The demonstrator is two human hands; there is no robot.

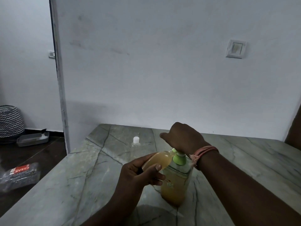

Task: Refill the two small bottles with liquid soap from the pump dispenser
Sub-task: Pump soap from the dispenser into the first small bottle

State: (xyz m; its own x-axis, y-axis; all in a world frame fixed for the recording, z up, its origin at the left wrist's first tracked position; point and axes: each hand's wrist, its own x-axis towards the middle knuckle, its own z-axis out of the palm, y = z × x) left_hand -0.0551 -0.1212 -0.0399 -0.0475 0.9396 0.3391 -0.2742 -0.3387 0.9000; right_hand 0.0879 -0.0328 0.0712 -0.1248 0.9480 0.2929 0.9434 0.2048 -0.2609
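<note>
While the left hand [143, 174] is curling its grip round a small bottle [157, 161], thumb across the near side and fingers wrapped beneath, it is tilting that bottle so its mouth is meeting the green nozzle of the pump dispenser [175, 178]. The small bottle is looking nearly full of amber soap. The right hand [182, 137] is pressing down on the green pump head with its palm or heel, fingers loosely bent and pointing away; whether they are gripping anything cannot be told, since the pump top is hidden under the hand. The dispenser itself is standing upright on the grey marbled worktop [244, 160], about half full of the same liquid.

Judging by this, the first refill is drawing to its close. Farther back on the worktop, well apart from the hands, a second small bottle [136, 143] is waiting, clear, seemingly empty, and with its white cap on.

The next move is probably calling for easing off the pump before overflow, capping the filled bottle, then uncapping the clear one and bringing it under the nozzle.
</note>
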